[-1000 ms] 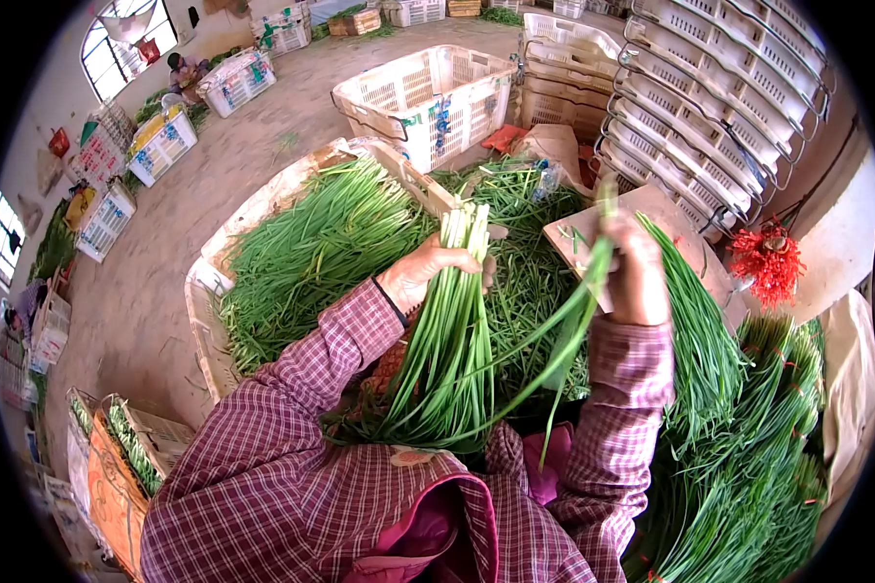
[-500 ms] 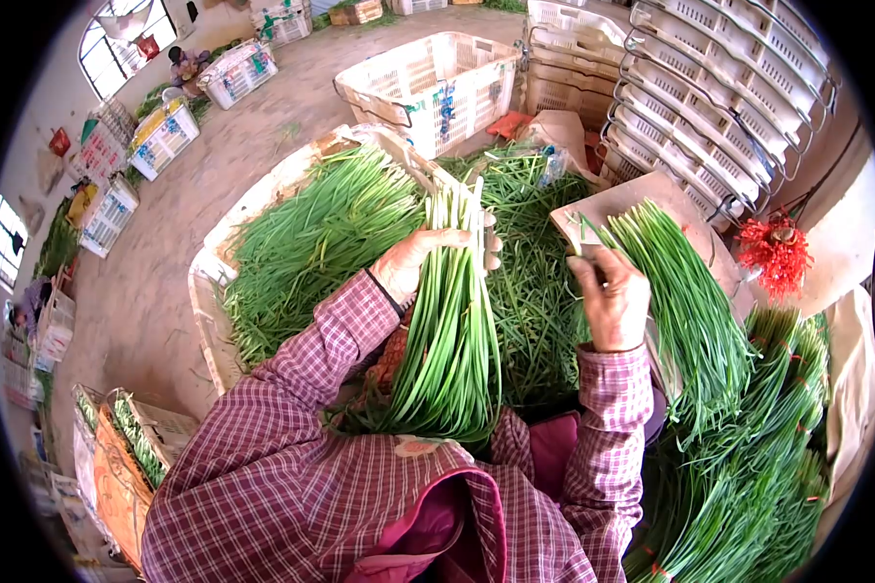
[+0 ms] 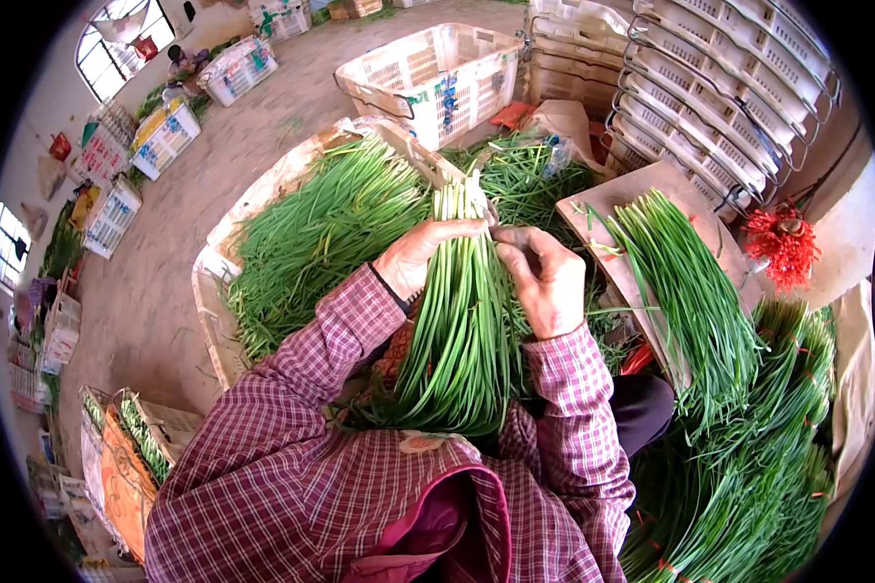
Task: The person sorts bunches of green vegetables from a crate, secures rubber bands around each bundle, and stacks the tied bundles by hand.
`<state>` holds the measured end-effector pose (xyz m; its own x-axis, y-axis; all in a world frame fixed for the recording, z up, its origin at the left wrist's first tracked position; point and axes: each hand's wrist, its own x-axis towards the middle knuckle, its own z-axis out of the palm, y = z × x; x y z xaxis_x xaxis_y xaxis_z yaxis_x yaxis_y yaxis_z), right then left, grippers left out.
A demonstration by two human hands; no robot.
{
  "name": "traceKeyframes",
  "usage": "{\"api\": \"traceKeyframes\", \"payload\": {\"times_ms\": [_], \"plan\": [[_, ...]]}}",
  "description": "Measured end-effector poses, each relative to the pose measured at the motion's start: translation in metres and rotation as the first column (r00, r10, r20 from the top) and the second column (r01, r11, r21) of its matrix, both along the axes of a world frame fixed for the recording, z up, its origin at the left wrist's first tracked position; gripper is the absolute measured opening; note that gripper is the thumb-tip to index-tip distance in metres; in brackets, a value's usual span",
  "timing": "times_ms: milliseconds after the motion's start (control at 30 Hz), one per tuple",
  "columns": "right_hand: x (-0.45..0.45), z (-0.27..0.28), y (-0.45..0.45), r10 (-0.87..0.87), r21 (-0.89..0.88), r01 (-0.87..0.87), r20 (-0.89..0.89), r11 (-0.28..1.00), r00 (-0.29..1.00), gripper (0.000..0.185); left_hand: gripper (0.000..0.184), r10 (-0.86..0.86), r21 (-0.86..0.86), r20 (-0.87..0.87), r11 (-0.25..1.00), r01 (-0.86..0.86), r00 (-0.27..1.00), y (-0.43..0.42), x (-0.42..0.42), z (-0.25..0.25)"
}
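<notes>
My left hand [image 3: 413, 257] is closed around a bunch of garlic chives [image 3: 462, 335], just below its pale stem ends. The stems point up and away from me, and the green leaves hang toward my lap. At the right side of the bunch, close to the left fingertips, my right hand [image 3: 551, 282] is pinched; what lies between its fingers is too small to make out. Loose chives [image 3: 326, 233] fill a crate [image 3: 207, 296] on the left. Another heap of chives [image 3: 692, 287] lies on a tilted board [image 3: 593, 206] to the right.
Tied bundles of chives [image 3: 758, 476] pile up at the lower right. Red ties [image 3: 782, 248] hang beside the board. Ahead stand a white basket [image 3: 428, 87] and a tall stack of crates [image 3: 719, 97]. Loose trimmings [image 3: 530, 175] lie beyond the bunch.
My right hand has moved left from beside the board to the bunch, next to my left fingers. The left hand keeps its hold on the chives.
</notes>
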<state>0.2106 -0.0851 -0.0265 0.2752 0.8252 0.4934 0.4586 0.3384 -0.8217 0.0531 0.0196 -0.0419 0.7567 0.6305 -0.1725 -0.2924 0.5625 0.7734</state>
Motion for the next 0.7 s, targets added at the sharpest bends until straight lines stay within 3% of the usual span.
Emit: {"api": "traceKeyframes", "payload": {"times_ms": [33,200,300,433,500,567,633,700], "plan": [[0.003,0.000,-0.004,-0.052,0.097,0.041,0.123,0.994,0.991,0.009,0.030,0.002,0.023,0.007,1.000,-0.002,1.000,0.000,-0.002,0.002],[0.009,-0.011,-0.031,0.128,-0.065,-0.119,0.171,0.991,0.977,0.014,0.033,-0.058,-0.003,0.078,0.998,0.058,0.995,-0.004,0.004,0.006],[0.000,-0.008,-0.037,0.087,-0.151,-0.051,0.240,0.987,0.967,0.016,0.026,-0.065,0.014,0.099,0.998,0.064,0.993,-0.005,0.009,0.004],[-0.003,-0.014,-0.037,0.046,-0.036,-0.036,0.367,0.999,0.929,0.017,0.024,-0.003,0.042,0.012,0.999,0.003,1.000,-0.011,0.006,0.012],[0.014,-0.029,-0.033,0.036,0.054,-0.059,0.353,0.997,0.935,0.014,0.023,-0.012,0.070,0.027,0.997,0.010,1.000,-0.008,0.005,0.009],[0.028,-0.009,-0.041,0.001,0.111,-0.024,0.205,0.994,0.979,0.014,0.022,-0.023,0.096,0.043,0.995,0.019,0.999,-0.004,0.003,0.004],[0.050,0.003,-0.051,-0.069,0.067,0.066,0.033,0.996,0.997,0.013,0.021,-0.030,0.008,0.057,1.000,0.029,0.998,-0.001,0.002,-0.002],[0.072,0.006,-0.056,-0.302,-0.012,0.303,0.031,0.953,0.953,0.011,0.019,-0.031,-0.044,0.077,0.998,0.034,0.997,0.001,0.000,-0.005]]}}
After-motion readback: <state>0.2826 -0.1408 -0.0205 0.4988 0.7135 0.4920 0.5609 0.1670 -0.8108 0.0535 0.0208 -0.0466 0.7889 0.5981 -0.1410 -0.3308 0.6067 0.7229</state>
